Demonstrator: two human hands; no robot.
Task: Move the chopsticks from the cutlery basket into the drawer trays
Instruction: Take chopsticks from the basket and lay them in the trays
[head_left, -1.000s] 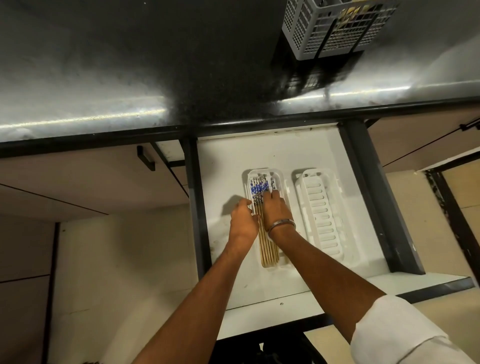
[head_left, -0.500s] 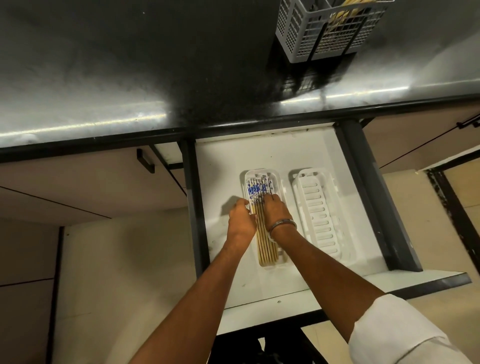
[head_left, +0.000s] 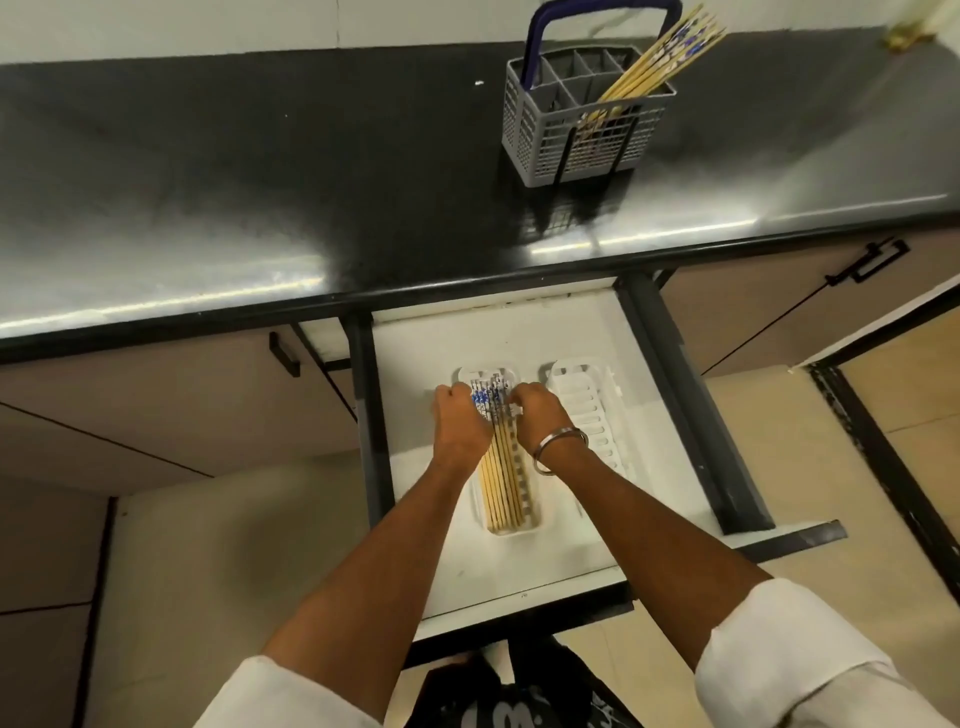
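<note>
chopsticks (head_left: 501, 483) one batch lies in left tray (head_left: 530, 522) | both hands (head_left: 460, 426) (head_left: 537, 415) curled fingers touching them | right tray (head_left: 589, 410) empty | more wait in basket (head_left: 587, 140) on tabletop (head_left: 260, 182)

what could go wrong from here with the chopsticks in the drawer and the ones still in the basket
1. Both the left hand and right hand crowd the patterned ends of the chopsticks in the left tray; a nudge could skew them over its rim.
2. The remaining chopsticks lean far out of the cutlery basket; a hasty grab might tip it.
3. The right tray sits unused, so the left one may get overfilled.
</note>
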